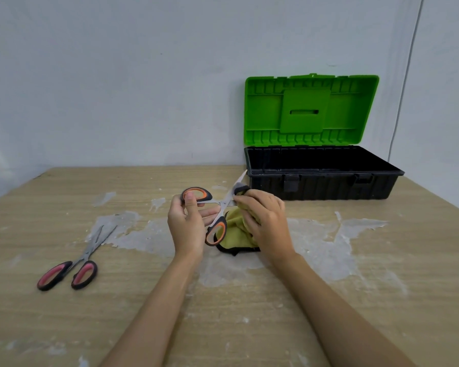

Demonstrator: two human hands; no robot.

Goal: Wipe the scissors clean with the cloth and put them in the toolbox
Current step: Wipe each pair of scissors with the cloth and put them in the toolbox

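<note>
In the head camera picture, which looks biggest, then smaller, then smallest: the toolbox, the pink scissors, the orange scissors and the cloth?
1. Toolbox, by far the biggest, lid open.
2. Pink scissors and orange scissors look about alike; the pink pair lies nearer the camera, so no ranking.
3. Cloth unsure: bunched, mostly hidden by the right hand.

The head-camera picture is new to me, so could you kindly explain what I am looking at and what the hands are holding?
There is no machine here: a person wears a camera on the head, so you look down at their own two bare arms. The left hand holds the orange-handled scissors, which are spread open. The right hand grips a yellow-green cloth and pinches it around one blade. A second pair, the pink-handled scissors, lies untouched on the wooden table, which is streaked with pale residue. At the back right stands the toolbox, its green lid raised against the wall; nothing is visible inside.
</note>
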